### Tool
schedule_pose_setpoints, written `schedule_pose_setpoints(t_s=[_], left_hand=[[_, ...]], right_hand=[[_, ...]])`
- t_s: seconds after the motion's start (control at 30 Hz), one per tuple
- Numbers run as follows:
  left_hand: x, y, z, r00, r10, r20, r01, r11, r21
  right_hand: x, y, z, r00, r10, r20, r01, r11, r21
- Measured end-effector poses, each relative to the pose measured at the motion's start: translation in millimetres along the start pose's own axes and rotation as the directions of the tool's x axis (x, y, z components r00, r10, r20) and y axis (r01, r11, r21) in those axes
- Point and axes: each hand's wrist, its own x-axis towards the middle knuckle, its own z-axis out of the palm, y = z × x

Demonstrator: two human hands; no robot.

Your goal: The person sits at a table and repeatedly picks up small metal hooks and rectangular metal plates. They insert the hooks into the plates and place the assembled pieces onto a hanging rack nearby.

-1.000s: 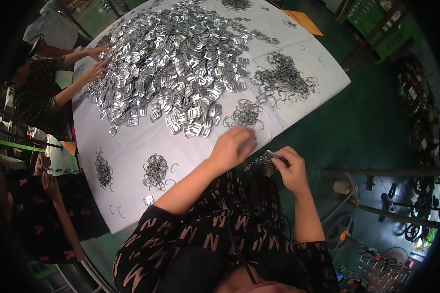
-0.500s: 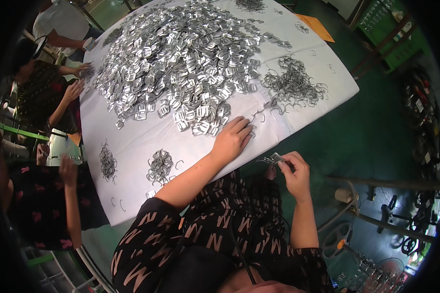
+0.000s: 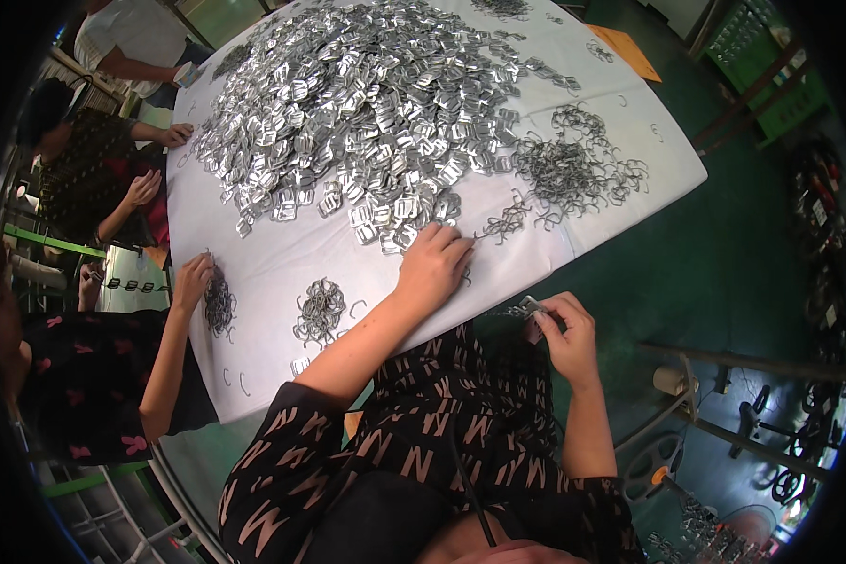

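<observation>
My left hand (image 3: 430, 270) is on the white-covered table at the near edge of a big heap of silver metal buckles (image 3: 348, 122). Its fingers are bent and close together; what lies under the fingertips is hidden. A small cluster of wire hooks (image 3: 506, 222) lies just right of the fingertips, in front of a larger pile of hooks (image 3: 583, 162). Off the table's near edge, my right hand (image 3: 571, 331) pinches a metal buckle (image 3: 532, 305) between thumb and fingers. Thin wire hooks (image 3: 514, 311) stick out from that buckle to the left.
More hooks lie in a near pile (image 3: 320, 310) and a left pile (image 3: 219, 303), where a co-worker's hand (image 3: 195, 274) reaches. Other people work along the left side. An orange sheet (image 3: 627, 52) is at the far right corner. A metal frame (image 3: 691, 395) stands right.
My left hand has slid left from the hooks toward the buckle heap, its fingers drawing in. The right hand keeps its buckle nearly still. A co-worker's hand has come down to the left hooks.
</observation>
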Motion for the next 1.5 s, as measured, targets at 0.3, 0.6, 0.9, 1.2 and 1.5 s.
schedule_pose_setpoints(t_s=[0.3,0.6,0.9,1.2,1.5], left_hand=[[43.8,2.3,19.5,0.917,0.071,0.392,-0.221,0.909,0.354],[67.5,-35.2,1.1,0.755,-0.081,0.651,0.36,0.88,-0.309],[57.8,-47.8,7.7,0.65,-0.185,0.737,0.72,0.46,-0.519],[53.1,-37.3,-2.9,0.7,-0.108,0.706,0.696,0.323,-0.641],[6.3,49.7,-33.2,0.946,0.151,0.288,0.135,0.623,-0.77]], right_hand=[[-2.9,-8.3,2.9,1.0,-0.01,0.015,0.01,0.999,-0.034],[1.6,-20.0,2.7,0.997,-0.069,0.014,0.071,0.991,-0.115],[1.9,-21.0,7.9,0.999,-0.015,0.034,0.017,0.996,-0.089],[-0.4,-23.2,13.2,0.999,0.026,0.024,-0.026,1.0,0.008],[-2.7,-21.4,14.5,1.0,0.022,0.012,-0.022,0.999,0.034]])
